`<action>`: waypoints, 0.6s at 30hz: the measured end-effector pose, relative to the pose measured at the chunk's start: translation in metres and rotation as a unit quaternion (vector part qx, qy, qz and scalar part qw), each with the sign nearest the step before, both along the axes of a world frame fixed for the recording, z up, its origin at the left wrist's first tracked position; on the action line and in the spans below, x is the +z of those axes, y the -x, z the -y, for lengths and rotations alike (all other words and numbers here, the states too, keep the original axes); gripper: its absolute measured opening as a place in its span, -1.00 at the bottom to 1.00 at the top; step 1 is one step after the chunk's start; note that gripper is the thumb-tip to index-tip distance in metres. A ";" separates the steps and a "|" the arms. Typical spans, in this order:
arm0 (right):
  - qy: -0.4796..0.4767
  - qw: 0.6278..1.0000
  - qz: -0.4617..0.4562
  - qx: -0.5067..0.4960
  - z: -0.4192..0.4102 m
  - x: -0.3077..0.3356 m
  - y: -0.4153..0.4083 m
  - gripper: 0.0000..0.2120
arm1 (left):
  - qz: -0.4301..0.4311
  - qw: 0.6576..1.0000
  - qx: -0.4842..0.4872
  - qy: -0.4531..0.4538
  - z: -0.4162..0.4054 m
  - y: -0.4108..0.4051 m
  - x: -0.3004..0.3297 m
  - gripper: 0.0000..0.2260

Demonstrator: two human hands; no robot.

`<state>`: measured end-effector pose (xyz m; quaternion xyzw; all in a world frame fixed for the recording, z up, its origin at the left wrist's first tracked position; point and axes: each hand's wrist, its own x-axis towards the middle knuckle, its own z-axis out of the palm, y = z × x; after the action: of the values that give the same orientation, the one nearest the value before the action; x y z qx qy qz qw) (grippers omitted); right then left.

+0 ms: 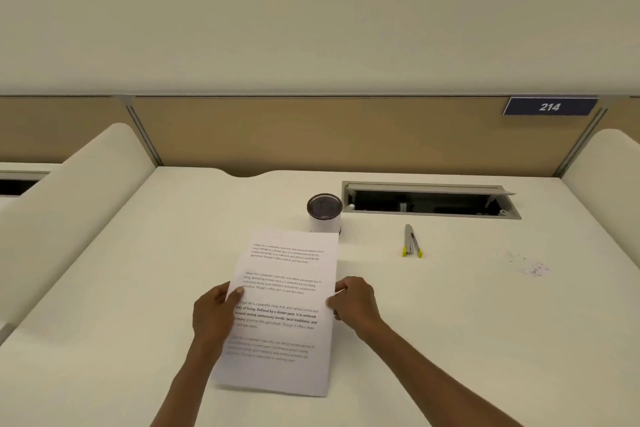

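Right, sheet-handling step: I've got the printed sheet (284,312) in both hands over the middle of the desk (485,322), text facing me. Left hand (213,314) pinches the left edge, thumb on top and fingers under. Right hand (355,302) pinches the right edge, fingers curled at the margin. Can't tell if the near edge touches the surface; it reads as slightly lifted. The far corner sits just in front of the pen cup (324,215). Two grey markers with yellow tips (411,241), probably highlighters, lie to the right, well apart from the sheet, near the open cable hatch (429,199). My read: I'm squaring the page up before marking it. Next move needs it laid flat, clear of the cup, left hand pinning it while the right lets go and reaches for a marker.
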<state>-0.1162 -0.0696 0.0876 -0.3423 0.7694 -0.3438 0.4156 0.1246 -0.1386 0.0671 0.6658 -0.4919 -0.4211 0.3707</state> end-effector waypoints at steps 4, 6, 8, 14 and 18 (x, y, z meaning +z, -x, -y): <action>0.003 1.000 0.007 0.021 0.027 -0.018 -0.019 -0.88 | 0.035 0.999 0.019 -0.010 0.030 -0.023 -0.022 -0.81; 0.009 1.000 0.007 0.028 0.039 -0.029 -0.027 -0.87 | 0.041 0.998 0.034 -0.018 0.041 -0.029 -0.029 -0.80; 0.012 0.999 0.002 0.040 0.050 -0.040 -0.035 -0.86 | 0.051 0.997 0.048 -0.023 0.049 -0.033 -0.033 -0.75; 0.023 0.996 -0.027 0.076 0.073 -0.057 -0.049 -0.72 | 0.122 0.991 0.056 0.007 0.069 -0.042 -0.050 -0.66; 0.037 0.987 -0.055 0.148 0.069 -0.066 -0.049 -0.41 | 0.186 0.979 0.028 0.080 0.070 -0.048 -0.071 -0.64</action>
<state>-0.0673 -0.1390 0.0220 -0.4860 0.7185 -0.2871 0.4062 0.1728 -0.2082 -0.0036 0.7143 -0.5654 -0.2389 0.3362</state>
